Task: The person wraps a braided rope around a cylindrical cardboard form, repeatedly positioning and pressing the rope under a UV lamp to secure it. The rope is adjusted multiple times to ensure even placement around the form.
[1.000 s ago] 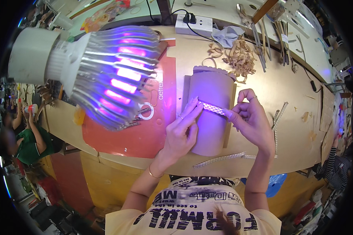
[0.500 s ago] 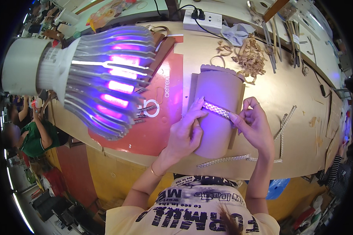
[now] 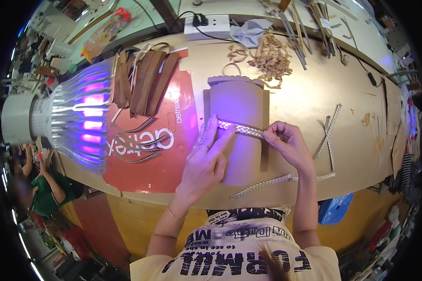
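Note:
A woven, light-coloured braided strap [image 3: 249, 130] with a dark edge lies across a tan rounded form [image 3: 237, 100] that rests on the table before me. My left hand [image 3: 202, 164] presses the strap's left part against the form, its index finger lying on the braid and other fingers curled. At the right end, my right hand [image 3: 291, 146] pinches the strap between thumb and fingertips. Other braided strips, such as one pale strip [image 3: 262, 184], lie near the table's front edge and to the right.
A large finned lamp [image 3: 79, 119] glows purple at the left. Brown leather strips [image 3: 147, 84] lie on a red board [image 3: 173, 159]. Behind the form are a pile of tan scraps [image 3: 272, 58], a grey cloth [image 3: 248, 33] and a white power strip [image 3: 206, 27].
The view has shifted, so the lamp sits farther left and the leather strips show more. My left index finger has come down onto the braid; the right hand still pinches the strap's end.

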Demonstrator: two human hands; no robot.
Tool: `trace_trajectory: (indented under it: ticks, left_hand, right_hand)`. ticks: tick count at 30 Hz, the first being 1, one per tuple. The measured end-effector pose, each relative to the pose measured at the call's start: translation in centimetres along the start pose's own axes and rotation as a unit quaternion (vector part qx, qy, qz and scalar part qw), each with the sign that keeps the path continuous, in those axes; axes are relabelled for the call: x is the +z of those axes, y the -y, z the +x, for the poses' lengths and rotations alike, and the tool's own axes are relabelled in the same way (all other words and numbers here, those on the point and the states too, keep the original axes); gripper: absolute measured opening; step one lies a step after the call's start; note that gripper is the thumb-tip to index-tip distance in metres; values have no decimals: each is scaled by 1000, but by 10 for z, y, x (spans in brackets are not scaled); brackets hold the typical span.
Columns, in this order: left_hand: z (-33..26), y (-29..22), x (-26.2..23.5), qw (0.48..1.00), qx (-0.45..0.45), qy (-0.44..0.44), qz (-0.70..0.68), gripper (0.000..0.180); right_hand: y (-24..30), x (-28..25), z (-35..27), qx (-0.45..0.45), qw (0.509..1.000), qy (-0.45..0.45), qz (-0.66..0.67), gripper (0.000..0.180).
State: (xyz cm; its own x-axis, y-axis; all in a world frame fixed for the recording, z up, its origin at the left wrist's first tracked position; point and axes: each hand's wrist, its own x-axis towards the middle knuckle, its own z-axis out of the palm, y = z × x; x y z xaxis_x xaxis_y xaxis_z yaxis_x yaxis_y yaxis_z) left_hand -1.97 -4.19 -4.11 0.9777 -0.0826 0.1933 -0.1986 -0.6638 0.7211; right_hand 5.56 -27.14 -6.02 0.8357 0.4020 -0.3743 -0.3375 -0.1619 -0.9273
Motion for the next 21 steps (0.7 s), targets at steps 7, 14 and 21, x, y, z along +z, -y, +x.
trace_trajectory:
  ticks: [7, 14, 21]
  left_hand:
    - [-4, 0, 0, 999, -35, 9, -19, 63]
    - [-6, -8, -5, 998, -51, -23, -2, 62]
    - [-20, -28, -8, 999, -22, -4, -23, 61]
  right_hand:
    - [-8, 4, 3, 14, 999, 9, 31, 24]
    - [20, 11, -2, 29, 995, -70, -66, 34]
    - [52, 30, 11, -38, 986, 1, -164, 36]
